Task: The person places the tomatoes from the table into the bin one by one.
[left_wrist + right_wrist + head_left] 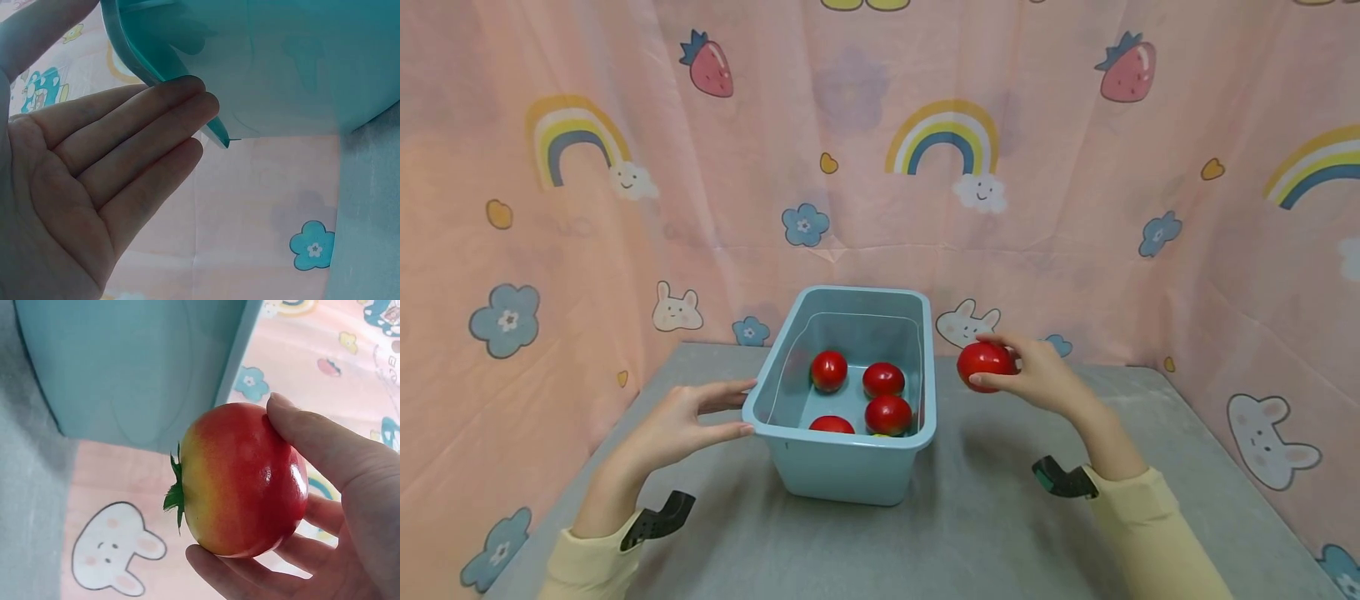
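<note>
My right hand (1037, 373) grips a shiny red tomato (247, 481) between thumb and fingers, holding it above the table to the right of a light blue plastic bin (842, 467). The tomato turns yellow near its green leafy stem. Inside the bin lie several more red tomatoes (829, 371), the nearest partly hidden by the front rim. On the other side, my left hand (677, 425) rests its fairly straight fingers and thumb at the bin's left rim, near the front corner. In the left wrist view, the extended fingertips (194, 103) lie right at the rim's underside.
The bin stands on a grey table (760, 550). Behind and around the table hangs a pink curtain (730, 192) printed with rainbows, strawberries, flowers and rabbits. A dark wrist strap (658, 518) sits by each pale yellow sleeve (1157, 529).
</note>
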The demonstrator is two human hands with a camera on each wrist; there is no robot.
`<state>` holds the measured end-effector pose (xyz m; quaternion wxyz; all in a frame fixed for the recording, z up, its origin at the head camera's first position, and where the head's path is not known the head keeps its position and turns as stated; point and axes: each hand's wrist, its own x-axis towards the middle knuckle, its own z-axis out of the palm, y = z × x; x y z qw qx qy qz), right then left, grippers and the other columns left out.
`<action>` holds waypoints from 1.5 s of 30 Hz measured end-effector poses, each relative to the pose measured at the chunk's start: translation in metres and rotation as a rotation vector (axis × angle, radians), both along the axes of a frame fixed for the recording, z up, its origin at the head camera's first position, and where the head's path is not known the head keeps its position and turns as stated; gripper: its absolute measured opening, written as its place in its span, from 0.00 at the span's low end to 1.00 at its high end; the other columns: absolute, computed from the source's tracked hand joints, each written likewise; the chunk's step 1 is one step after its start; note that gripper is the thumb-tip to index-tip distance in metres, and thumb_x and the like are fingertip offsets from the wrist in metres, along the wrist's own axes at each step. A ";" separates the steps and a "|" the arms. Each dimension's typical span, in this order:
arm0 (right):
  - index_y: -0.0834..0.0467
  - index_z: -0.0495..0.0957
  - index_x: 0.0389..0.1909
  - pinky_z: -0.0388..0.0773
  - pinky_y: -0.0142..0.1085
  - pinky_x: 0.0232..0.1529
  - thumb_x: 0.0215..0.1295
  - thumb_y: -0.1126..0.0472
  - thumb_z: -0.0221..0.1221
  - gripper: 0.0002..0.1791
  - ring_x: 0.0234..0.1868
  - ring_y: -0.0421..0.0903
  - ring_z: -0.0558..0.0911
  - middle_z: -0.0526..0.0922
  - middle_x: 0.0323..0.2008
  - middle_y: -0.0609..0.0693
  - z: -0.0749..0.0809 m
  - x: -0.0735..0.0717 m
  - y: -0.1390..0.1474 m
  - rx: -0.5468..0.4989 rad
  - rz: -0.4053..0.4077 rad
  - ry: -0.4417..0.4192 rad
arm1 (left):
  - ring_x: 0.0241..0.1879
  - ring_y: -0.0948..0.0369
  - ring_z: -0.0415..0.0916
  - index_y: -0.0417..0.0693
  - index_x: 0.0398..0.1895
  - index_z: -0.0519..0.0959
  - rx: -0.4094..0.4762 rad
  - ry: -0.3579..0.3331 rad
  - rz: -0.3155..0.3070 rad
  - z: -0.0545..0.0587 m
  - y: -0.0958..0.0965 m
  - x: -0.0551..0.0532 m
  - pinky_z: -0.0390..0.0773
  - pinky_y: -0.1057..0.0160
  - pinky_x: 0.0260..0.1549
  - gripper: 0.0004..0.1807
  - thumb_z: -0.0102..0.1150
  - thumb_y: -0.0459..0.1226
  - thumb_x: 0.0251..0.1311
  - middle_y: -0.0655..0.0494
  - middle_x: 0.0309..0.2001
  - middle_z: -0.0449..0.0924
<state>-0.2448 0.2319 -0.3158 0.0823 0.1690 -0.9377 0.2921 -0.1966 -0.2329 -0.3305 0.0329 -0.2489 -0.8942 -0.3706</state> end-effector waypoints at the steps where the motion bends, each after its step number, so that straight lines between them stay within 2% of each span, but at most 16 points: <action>1: 0.55 0.70 0.62 0.82 0.47 0.38 0.49 0.50 0.71 0.38 0.50 0.60 0.76 0.77 0.53 0.60 0.002 0.000 -0.001 0.002 0.001 0.004 | 0.53 0.60 0.79 0.56 0.63 0.73 0.000 0.001 0.001 0.000 0.000 0.000 0.77 0.62 0.47 0.32 0.66 0.51 0.54 0.59 0.51 0.82; 13: 0.55 0.71 0.61 0.82 0.45 0.38 0.49 0.51 0.71 0.37 0.49 0.58 0.77 0.79 0.51 0.58 0.025 0.001 -0.012 0.018 0.061 0.041 | 0.53 0.60 0.79 0.56 0.63 0.73 -0.005 0.002 0.004 0.000 0.000 0.000 0.76 0.62 0.47 0.32 0.66 0.51 0.54 0.60 0.50 0.82; 19: 0.54 0.72 0.61 0.82 0.45 0.37 0.49 0.50 0.71 0.36 0.49 0.57 0.77 0.78 0.51 0.57 0.034 0.000 -0.020 0.025 0.082 0.053 | 0.52 0.60 0.79 0.56 0.63 0.73 -0.005 0.006 0.002 0.000 0.000 0.001 0.77 0.58 0.47 0.32 0.66 0.51 0.54 0.60 0.50 0.82; 27: 0.53 0.74 0.58 0.82 0.43 0.36 0.50 0.48 0.70 0.33 0.46 0.54 0.79 0.80 0.48 0.55 0.046 0.000 -0.033 0.043 0.138 0.111 | 0.53 0.59 0.79 0.55 0.63 0.72 -0.006 0.004 0.002 0.000 -0.001 0.001 0.77 0.56 0.48 0.32 0.66 0.51 0.54 0.59 0.50 0.82; 40: 0.52 0.73 0.59 0.82 0.41 0.37 0.49 0.46 0.71 0.35 0.47 0.51 0.79 0.80 0.49 0.52 0.061 -0.001 -0.055 0.078 0.179 0.098 | 0.53 0.58 0.79 0.53 0.63 0.72 -0.004 0.006 -0.005 -0.001 -0.001 -0.002 0.77 0.55 0.48 0.33 0.66 0.51 0.54 0.58 0.52 0.82; 45: 0.53 0.73 0.59 0.82 0.42 0.38 0.49 0.46 0.71 0.36 0.48 0.51 0.78 0.80 0.49 0.52 0.067 -0.002 -0.064 0.086 0.194 0.083 | 0.53 0.56 0.79 0.52 0.63 0.72 0.004 0.007 -0.007 -0.001 -0.001 -0.003 0.77 0.50 0.48 0.34 0.66 0.51 0.53 0.56 0.52 0.81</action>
